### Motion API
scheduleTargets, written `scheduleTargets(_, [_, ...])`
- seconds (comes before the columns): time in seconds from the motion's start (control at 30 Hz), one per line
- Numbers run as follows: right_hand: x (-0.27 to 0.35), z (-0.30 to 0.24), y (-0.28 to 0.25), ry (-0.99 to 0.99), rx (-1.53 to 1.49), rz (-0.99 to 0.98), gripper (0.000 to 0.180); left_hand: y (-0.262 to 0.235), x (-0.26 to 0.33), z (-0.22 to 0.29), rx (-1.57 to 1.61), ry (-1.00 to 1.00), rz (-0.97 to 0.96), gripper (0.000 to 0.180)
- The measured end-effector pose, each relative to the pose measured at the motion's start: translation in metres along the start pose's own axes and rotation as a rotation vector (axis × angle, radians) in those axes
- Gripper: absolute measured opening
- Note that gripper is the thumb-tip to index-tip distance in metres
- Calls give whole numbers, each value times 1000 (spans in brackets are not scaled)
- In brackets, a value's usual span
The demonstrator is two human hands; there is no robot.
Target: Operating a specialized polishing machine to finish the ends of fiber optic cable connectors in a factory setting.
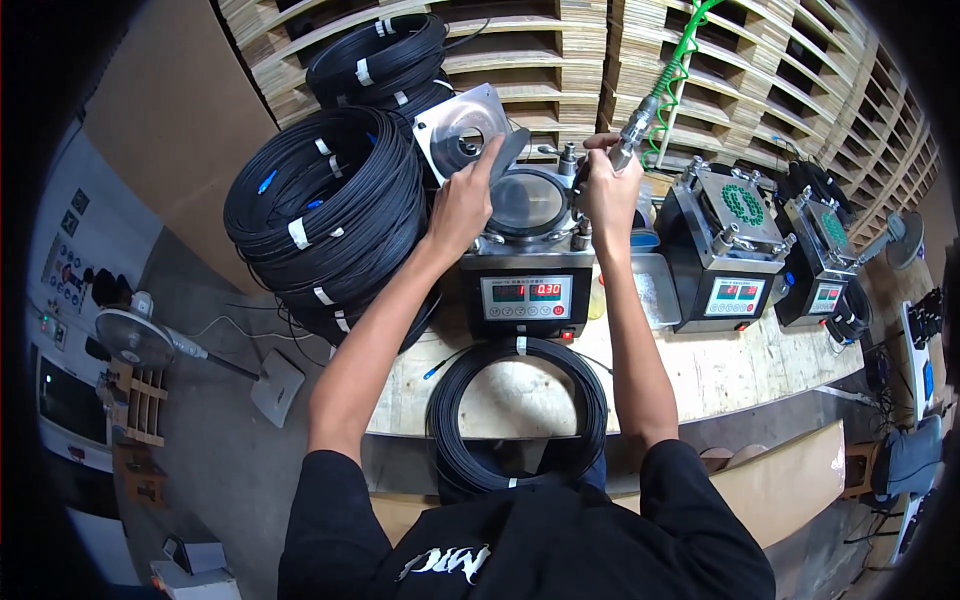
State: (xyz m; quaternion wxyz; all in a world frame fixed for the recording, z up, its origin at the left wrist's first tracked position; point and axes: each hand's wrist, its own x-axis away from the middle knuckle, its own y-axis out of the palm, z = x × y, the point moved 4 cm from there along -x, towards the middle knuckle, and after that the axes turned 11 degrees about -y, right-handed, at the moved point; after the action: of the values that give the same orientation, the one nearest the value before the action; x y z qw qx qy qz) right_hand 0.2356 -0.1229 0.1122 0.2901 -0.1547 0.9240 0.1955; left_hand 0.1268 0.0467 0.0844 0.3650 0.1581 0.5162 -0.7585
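Observation:
My left hand is closed on a thin dark round pad, tilted up above the left side of a benchtop machine. Behind that hand, a square metal plate with a round opening leans by the cable coils; whether my fingers touch it I cannot tell. My right hand wraps round a metal air gun, whose green coiled hose runs up and away. Between both hands lies the machine's round grey platen, with metal posts around it.
Black cable coils are stacked at the left, and another coil lies at the bench's front edge. Two similar machines stand to the right, beside a clear tray. Wooden pallets rise behind the bench.

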Motion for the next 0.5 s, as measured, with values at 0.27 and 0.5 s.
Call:
scheduleTargets(0.27, [-6,3,-17,116,143,-407,14,3,8,-5,25,-86,62,72])
scheduleTargets(0.5, [-19,-14,-15,37,-318,-167,13,5,7,-8,108,-100,141,59])
